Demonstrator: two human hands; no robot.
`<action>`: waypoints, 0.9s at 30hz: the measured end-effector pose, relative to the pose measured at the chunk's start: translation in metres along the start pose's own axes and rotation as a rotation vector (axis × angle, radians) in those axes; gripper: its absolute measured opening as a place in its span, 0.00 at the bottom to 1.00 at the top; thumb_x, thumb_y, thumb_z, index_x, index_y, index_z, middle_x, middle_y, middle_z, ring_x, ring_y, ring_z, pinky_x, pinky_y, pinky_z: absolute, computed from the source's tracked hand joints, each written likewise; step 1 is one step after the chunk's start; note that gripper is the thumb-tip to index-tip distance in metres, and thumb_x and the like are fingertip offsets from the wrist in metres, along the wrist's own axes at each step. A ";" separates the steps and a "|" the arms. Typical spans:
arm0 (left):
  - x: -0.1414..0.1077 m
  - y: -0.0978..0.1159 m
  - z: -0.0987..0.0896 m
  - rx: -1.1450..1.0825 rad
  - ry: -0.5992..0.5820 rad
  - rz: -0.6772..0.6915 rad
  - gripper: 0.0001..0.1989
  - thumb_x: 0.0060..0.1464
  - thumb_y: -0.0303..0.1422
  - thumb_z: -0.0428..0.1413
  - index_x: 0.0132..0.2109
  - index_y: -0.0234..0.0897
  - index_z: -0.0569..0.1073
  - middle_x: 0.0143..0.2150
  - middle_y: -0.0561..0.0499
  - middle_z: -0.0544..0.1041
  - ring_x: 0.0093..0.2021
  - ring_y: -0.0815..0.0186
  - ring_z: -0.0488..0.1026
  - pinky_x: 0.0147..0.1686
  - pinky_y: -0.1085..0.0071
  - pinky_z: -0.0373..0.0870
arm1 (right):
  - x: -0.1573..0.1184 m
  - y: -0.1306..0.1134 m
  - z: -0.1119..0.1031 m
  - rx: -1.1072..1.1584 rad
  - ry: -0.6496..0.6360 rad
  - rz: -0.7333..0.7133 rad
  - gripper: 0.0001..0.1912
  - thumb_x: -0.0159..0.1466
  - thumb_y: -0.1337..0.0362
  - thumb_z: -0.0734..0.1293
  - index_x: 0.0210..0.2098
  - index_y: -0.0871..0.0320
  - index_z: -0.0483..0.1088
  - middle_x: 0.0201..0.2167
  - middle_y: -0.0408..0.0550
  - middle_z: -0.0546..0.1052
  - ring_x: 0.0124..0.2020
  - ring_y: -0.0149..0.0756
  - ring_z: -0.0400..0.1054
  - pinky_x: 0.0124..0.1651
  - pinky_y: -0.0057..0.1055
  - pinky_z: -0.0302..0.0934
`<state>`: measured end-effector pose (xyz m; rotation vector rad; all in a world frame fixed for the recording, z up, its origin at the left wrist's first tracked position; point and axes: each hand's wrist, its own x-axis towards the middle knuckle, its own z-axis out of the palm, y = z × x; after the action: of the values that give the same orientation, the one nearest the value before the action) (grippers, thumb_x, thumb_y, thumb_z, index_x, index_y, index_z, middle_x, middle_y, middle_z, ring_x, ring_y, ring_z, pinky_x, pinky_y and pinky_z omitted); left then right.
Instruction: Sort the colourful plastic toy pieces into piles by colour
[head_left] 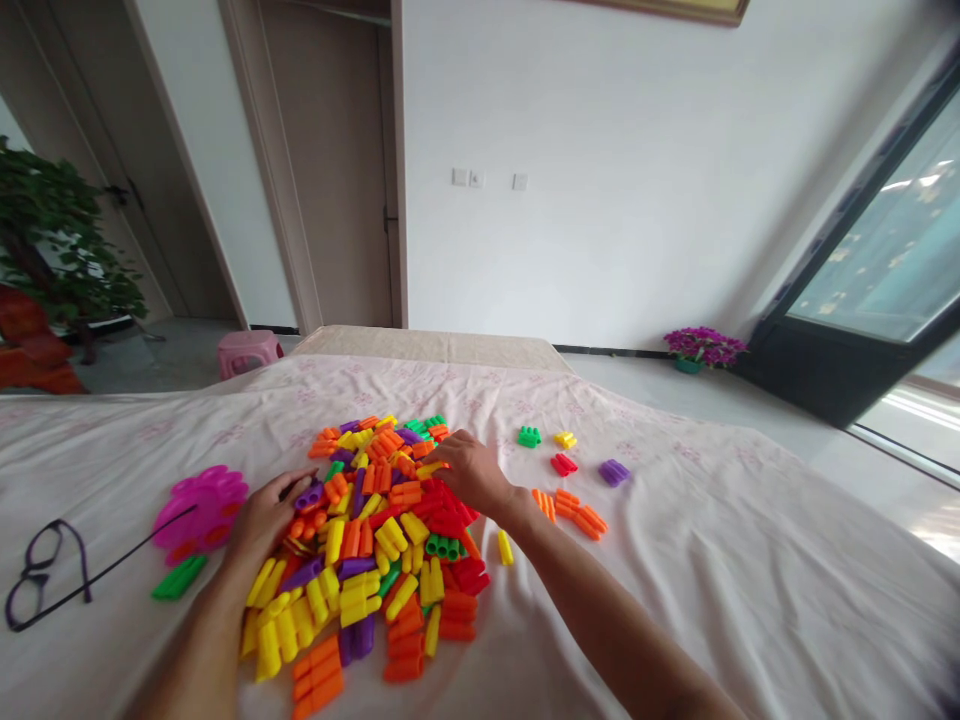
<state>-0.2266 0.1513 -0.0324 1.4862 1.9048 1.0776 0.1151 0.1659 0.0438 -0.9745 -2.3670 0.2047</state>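
A heap of plastic toy building blocks (390, 540) in red, orange, yellow, green and purple lies on the cloth before me. My left hand (264, 512) is at the heap's left edge, its fingers closed around a purple block (309, 495). Over the upper right of the heap, my right hand (471, 466) points its bent fingers down and left. A yellow block (430, 469) shows at those fingertips, which seem to pinch it; the hand partly hides the grip. Red blocks (442, 505) lie just below the right hand.
Several loose blocks lie right of the heap, among them a green block (529, 437) and a purple block (614, 472). At left are a pink flower-shaped plastic piece (202, 500), a green block (180, 578) and eyeglasses (45, 575). A pink stool (247, 352) stands beyond the bed-like surface.
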 end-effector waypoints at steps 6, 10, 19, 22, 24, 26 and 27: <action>-0.009 0.016 -0.002 -0.022 0.052 -0.003 0.19 0.48 0.43 0.55 0.45 0.40 0.80 0.40 0.49 0.82 0.42 0.57 0.78 0.39 0.70 0.72 | -0.022 0.049 -0.025 0.094 0.285 0.388 0.11 0.62 0.66 0.65 0.43 0.54 0.75 0.39 0.45 0.78 0.35 0.32 0.70 0.40 0.29 0.62; -0.008 0.014 -0.002 -0.021 0.051 0.004 0.20 0.47 0.43 0.56 0.44 0.40 0.80 0.40 0.49 0.82 0.42 0.56 0.78 0.39 0.69 0.72 | -0.051 0.114 -0.058 -0.067 0.338 0.778 0.12 0.60 0.63 0.64 0.42 0.56 0.75 0.38 0.47 0.79 0.37 0.36 0.71 0.39 0.29 0.60; 0.004 -0.008 0.001 0.014 -0.001 0.002 0.24 0.49 0.46 0.55 0.49 0.39 0.78 0.47 0.47 0.81 0.47 0.55 0.76 0.42 0.70 0.71 | -0.103 0.191 -0.083 -0.385 0.066 1.051 0.17 0.57 0.66 0.63 0.44 0.55 0.76 0.44 0.53 0.77 0.44 0.42 0.71 0.38 0.29 0.58; 0.001 -0.003 0.000 0.015 0.015 0.007 0.23 0.48 0.45 0.55 0.48 0.39 0.79 0.45 0.48 0.81 0.46 0.56 0.77 0.41 0.70 0.72 | -0.103 0.195 -0.080 -0.406 0.059 1.050 0.18 0.56 0.66 0.64 0.46 0.56 0.75 0.47 0.54 0.75 0.45 0.43 0.70 0.38 0.29 0.58; -0.002 0.002 -0.001 0.011 0.042 0.012 0.21 0.47 0.44 0.56 0.46 0.40 0.80 0.42 0.49 0.82 0.43 0.56 0.78 0.39 0.70 0.72 | -0.102 0.199 -0.080 -0.421 0.065 1.063 0.19 0.57 0.66 0.64 0.47 0.57 0.74 0.47 0.55 0.75 0.45 0.43 0.70 0.39 0.30 0.58; -0.004 0.007 -0.001 0.003 0.057 0.015 0.21 0.47 0.44 0.56 0.45 0.40 0.80 0.40 0.49 0.82 0.42 0.56 0.78 0.38 0.70 0.73 | -0.101 0.202 -0.082 -0.432 0.076 1.076 0.19 0.58 0.66 0.63 0.49 0.57 0.73 0.47 0.57 0.74 0.46 0.44 0.70 0.39 0.31 0.58; -0.005 0.008 -0.001 -0.001 0.057 0.014 0.21 0.47 0.43 0.56 0.46 0.40 0.80 0.40 0.49 0.82 0.42 0.56 0.78 0.38 0.70 0.73 | -0.101 0.204 -0.084 -0.440 0.083 1.079 0.20 0.59 0.66 0.63 0.51 0.58 0.72 0.48 0.57 0.74 0.46 0.44 0.70 0.40 0.31 0.58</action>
<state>-0.2214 0.1472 -0.0254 1.4859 1.9349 1.1385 0.3421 0.2376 -0.0014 -2.3358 -1.5940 0.0288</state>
